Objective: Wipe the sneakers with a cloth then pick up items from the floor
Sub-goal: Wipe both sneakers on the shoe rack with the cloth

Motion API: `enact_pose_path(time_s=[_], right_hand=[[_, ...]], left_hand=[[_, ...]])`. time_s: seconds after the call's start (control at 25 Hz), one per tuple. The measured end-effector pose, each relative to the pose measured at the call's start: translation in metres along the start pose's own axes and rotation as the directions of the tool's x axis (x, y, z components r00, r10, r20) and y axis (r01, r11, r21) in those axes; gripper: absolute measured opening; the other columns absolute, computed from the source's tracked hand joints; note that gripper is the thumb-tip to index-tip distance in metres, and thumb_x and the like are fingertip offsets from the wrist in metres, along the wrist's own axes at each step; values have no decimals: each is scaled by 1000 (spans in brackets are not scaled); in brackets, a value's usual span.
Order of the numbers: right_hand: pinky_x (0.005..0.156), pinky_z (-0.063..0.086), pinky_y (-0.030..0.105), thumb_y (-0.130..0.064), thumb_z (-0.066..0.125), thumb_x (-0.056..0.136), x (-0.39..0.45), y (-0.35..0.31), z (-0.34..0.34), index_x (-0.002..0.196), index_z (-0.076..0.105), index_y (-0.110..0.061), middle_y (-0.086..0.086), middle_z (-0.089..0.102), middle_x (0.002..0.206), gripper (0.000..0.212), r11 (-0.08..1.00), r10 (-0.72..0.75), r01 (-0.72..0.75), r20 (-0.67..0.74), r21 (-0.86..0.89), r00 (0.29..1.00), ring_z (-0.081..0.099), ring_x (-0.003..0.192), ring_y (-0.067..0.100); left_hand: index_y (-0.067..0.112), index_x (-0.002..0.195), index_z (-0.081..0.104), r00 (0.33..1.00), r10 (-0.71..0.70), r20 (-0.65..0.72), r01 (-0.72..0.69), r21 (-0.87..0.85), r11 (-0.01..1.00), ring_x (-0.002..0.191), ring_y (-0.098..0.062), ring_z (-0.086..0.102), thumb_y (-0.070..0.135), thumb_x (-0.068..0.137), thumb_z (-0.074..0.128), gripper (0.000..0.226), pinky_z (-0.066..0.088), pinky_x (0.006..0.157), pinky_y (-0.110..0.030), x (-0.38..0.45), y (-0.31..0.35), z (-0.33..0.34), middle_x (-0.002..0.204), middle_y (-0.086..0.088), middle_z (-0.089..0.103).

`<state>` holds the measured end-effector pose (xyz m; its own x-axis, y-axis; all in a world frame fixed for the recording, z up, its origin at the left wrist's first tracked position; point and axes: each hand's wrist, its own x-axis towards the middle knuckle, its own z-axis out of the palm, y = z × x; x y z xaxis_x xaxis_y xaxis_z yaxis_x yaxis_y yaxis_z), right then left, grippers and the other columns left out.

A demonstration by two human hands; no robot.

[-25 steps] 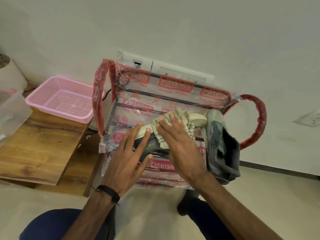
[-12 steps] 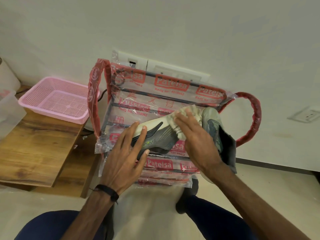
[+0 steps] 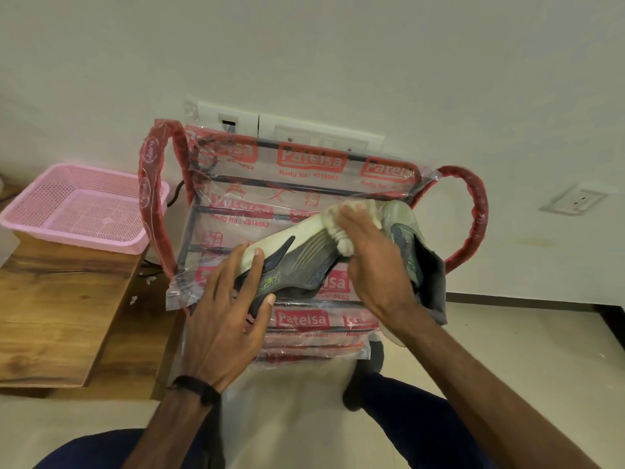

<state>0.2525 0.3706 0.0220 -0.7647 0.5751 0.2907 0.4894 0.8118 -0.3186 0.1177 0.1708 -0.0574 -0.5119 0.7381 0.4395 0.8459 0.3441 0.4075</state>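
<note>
Shoe rack (image 3: 297, 184), metal frame in clear plastic printed in red, stands against the wall at 12 o'clock from the person. Red wrapped loops on both sides.

Grey sneaker (image 3: 297, 262) lies on its side on the rack's top shelf, pale sole facing 11 o'clock, one end at 8 o'clock, the other at 2 o'clock. Second sneaker (image 3: 406, 238) just beside it at 3 o'clock, tilted, partly hidden behind the right wrist.

Left hand (image 3: 226, 309): fingers spread and fairly straight, resting on the near end of the grey sneaker, fingertips on sole edge and upper. Flat hold, no curl round it. Black band on the wrist.

Right hand (image 3: 368, 262): fingers bent over a bunched off-white cloth (image 3: 348, 221), grasping it and pressing it on the far end of the grey sneaker. Cloth shows above the fingers and below, near the thumb.

Pink perforated basket (image 3: 77, 211) at 9 o'clock of the rack, on a wooden worktop (image 3: 61, 306). White switch plate (image 3: 291, 130) on the wall behind the rack; another socket (image 3: 575, 201) at 3 o'clock. Pale floor (image 3: 490, 350); dark trouser knees at 6 o'clock.
</note>
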Motion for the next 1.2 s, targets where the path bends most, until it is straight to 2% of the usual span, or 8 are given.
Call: enact_pose_path(time_s=[0.08, 0.16, 0.32, 0.4, 0.6, 0.84, 1.08, 1.2], right_hand=[[109, 46, 39, 12, 48, 86, 24, 12, -2, 134, 59, -17, 2, 62, 135, 56, 927, 365, -351, -93, 133, 926, 57, 125, 25], [107, 45, 36, 14, 47, 83, 34, 2, -1, 132, 60, -14, 4, 63, 133, 58, 898, 431, -413, -111, 153, 896, 57, 123, 26], [119, 21, 42, 15, 43, 80, -4, -46, 10, 147, 47, -12, 6, 40, 157, 72, 1000, -8, 8, -11, 6, 1000, 28, 149, 25], [118, 24, 46, 10, 49, 79, -20, -45, 14, 146, 46, -11, 8, 40, 156, 71, 950, -270, 280, 85, -142, 959, 27, 150, 27], [121, 27, 46, 20, 46, 79, 19, -9, 9, 148, 47, -13, 4, 40, 158, 76, 990, 141, -143, -65, -15, 988, 28, 150, 26], [120, 15, 46, 9, 45, 78, -12, -53, 21, 145, 48, -8, 10, 43, 154, 70, 872, -425, 444, 129, -206, 896, 28, 149, 29], [121, 27, 53, 16, 46, 79, 29, -20, 5, 147, 48, -14, 4, 40, 157, 74, 995, 64, -65, -7, -71, 998, 25, 151, 24], [118, 25, 45, 18, 45, 75, -1, -56, 21, 149, 45, -17, 0, 37, 158, 82, 985, -146, 149, 42, -91, 988, 20, 152, 22]], left_hand=[[16, 157, 29, 1000, -9, -4, 9, 5, 1000, 140, -32, 39, 43, 98, 46, 67, 61, 81, -47, 0, 2, 1, 161, -12, 28], [16, 157, 31, 999, -26, -23, 26, 7, 1000, 138, -32, 40, 43, 97, 48, 67, 62, 77, -45, -1, 0, 1, 161, -12, 29], [17, 156, 33, 999, -26, -42, 26, 10, 1000, 137, -31, 42, 43, 96, 49, 67, 62, 74, -42, -1, -4, -1, 160, -11, 31], [18, 156, 33, 999, -13, -44, 13, 0, 1000, 136, -31, 43, 44, 96, 48, 67, 62, 74, -41, -1, -3, -1, 160, -10, 31], [18, 155, 35, 997, -56, -60, 53, -58, 997, 135, -25, 47, 47, 95, 52, 69, 59, 76, -33, 2, 1, -2, 161, -5, 32], [18, 152, 39, 994, -80, -70, 71, -113, 991, 135, -18, 48, 49, 92, 55, 70, 48, 90, -26, -2, -2, -6, 159, -2, 36], [19, 152, 40, 990, -123, -65, 109, -178, 978, 135, -9, 47, 45, 91, 66, 71, 47, 93, -23, 2, 4, -14, 157, 2, 41], [26, 154, 33, 968, -250, -14, 235, -284, 930, 116, 0, 53, 40, 81, 79, 87, 44, 86, -14, 3, 6, -19, 148, 6, 51]])
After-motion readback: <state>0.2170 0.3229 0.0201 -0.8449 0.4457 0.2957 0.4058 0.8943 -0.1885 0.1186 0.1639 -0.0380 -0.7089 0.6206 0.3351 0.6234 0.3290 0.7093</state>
